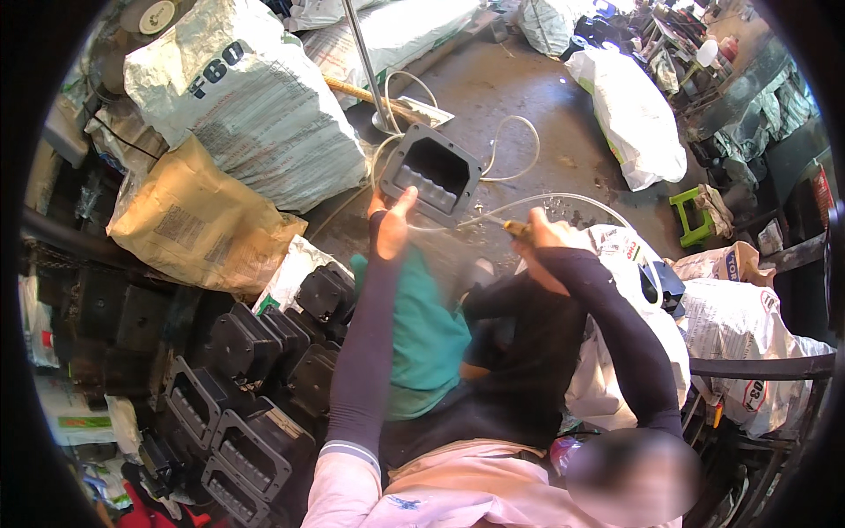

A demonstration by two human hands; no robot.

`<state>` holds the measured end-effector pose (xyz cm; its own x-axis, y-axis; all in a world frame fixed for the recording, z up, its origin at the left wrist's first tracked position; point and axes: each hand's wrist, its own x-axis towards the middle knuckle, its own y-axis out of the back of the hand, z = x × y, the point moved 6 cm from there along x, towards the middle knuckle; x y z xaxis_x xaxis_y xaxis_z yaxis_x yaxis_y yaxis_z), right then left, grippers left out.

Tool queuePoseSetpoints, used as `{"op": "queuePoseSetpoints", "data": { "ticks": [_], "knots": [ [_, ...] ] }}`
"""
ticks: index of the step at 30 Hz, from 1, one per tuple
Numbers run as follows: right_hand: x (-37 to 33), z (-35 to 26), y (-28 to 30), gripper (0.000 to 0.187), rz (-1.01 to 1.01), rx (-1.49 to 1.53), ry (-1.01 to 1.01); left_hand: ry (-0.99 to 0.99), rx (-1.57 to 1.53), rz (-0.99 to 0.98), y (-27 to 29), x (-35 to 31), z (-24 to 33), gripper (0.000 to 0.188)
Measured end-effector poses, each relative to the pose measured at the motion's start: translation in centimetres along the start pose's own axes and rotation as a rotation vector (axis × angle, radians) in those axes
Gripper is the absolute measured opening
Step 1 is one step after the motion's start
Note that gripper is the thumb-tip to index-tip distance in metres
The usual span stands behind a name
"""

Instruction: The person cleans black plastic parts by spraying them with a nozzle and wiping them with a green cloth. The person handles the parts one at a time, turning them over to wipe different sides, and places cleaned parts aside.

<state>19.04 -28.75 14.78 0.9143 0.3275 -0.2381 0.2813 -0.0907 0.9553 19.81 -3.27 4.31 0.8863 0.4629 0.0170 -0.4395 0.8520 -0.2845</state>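
Note:
A dark grey plastic housing (433, 187), open-faced with a flanged rim and ribs inside, is tilted up in front of me. My left hand (393, 220) grips it by its lower left edge, thumb over the rim. To the right of it and apart from it, my right hand (553, 239) is closed around a short yellowish tool handle (518, 229). The tool's working end points towards the housing but is too fine to make out. A teal cloth (422, 334) lies over my left leg, under the forearm.
Several similar black housings (251, 343) are stacked at my left. A thin clear hose (581, 199) loops across the floor around the housing. White sacks (255, 114) and a brown paper sack (189, 220) stand left; more white sacks (629, 114) and a green stool (691, 216) are right.

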Motion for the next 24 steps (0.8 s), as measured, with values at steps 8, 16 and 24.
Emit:
{"op": "queuePoseSetpoints", "data": {
  "ticks": [8, 16, 24],
  "knots": [
    [1.7, 1.0, 1.1, 0.049, -0.045, 0.178, 0.009, 0.108, -0.321, -0.192, 0.1, 2.3, -4.1, 0.052],
    [6.3, -1.9, 1.8, 0.052, -0.149, 0.410, 0.040, 0.371, -0.469, -0.277, -1.8, 0.6, -4.3, 0.070],
    [4.2, -0.8, 0.8, 0.052, -0.458, 0.232, 0.112, 0.292, -0.445, -0.238, -0.9, 1.0, -4.3, 0.071]
  ]
}}
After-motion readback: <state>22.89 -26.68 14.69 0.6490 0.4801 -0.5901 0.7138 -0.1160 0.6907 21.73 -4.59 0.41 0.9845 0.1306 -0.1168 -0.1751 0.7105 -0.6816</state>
